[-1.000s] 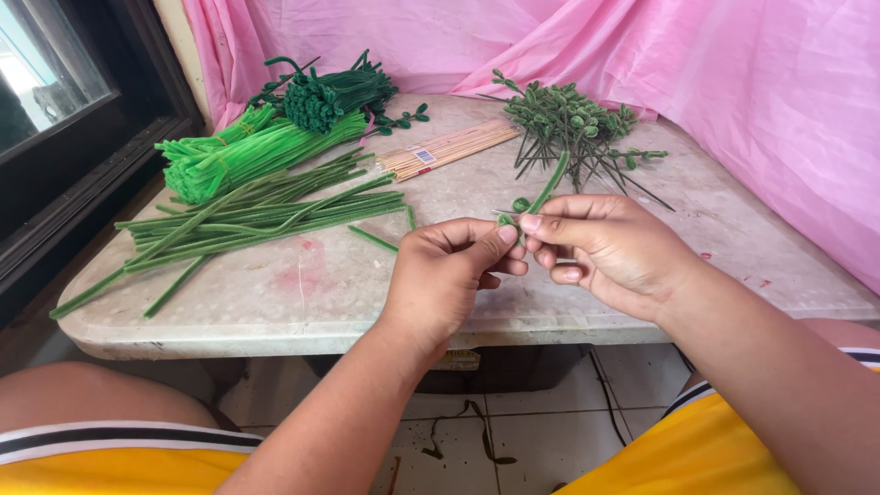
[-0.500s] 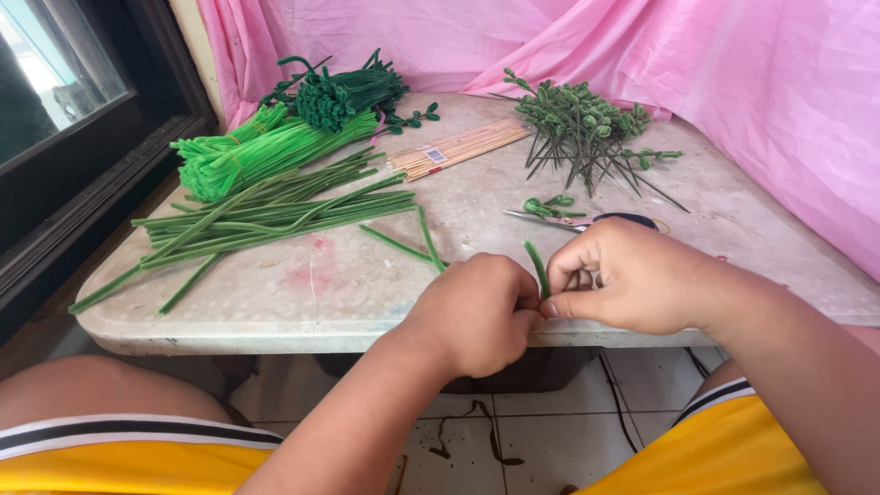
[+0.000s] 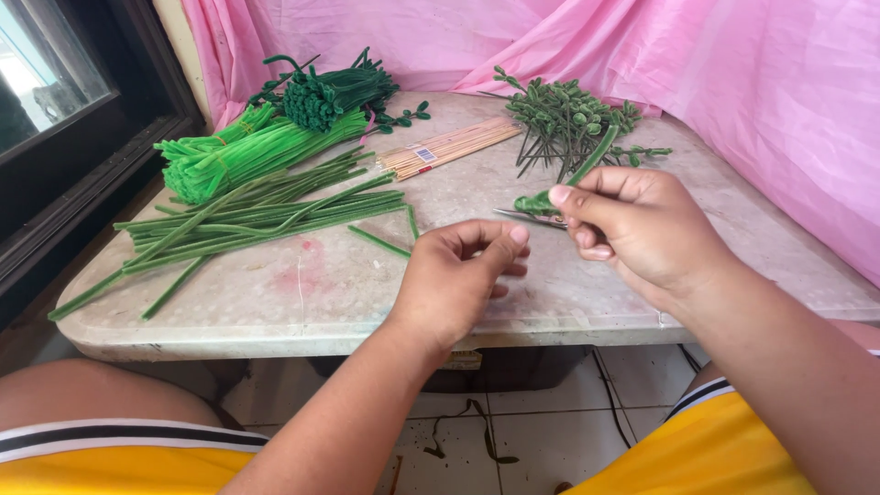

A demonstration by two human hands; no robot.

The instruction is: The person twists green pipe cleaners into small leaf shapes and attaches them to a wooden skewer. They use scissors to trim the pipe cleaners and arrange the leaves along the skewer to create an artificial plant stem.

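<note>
Right hand [image 3: 642, 229] pinches a green stem [image 3: 576, 176] between thumb and fingertips, fingers clamped on its lower end, so the stem angles up and away over the table and its curled tip shows. Left hand [image 3: 458, 275] hovers just beside it, holding nothing, fingers loosely curled with thumb near forefinger, near enough to help with the stem. Something dark and pointed, maybe scissors [image 3: 527, 216], lies on the table right under the stem, partly hidden. Stock is sorted in piles along the far side of the stone table [image 3: 302, 302]: long dark green stems [image 3: 257, 215] fanned at left, a bright green bundle [image 3: 243, 156] behind, a dark green bundle [image 3: 330, 92], wooden sticks [image 3: 449, 147] mid-table, finished leafy sprigs [image 3: 568, 115] at the back right. The near edge and front strip stay bare, so the hands have room there. Pink cloth [image 3: 752, 73] hems in the back and right side.
</note>
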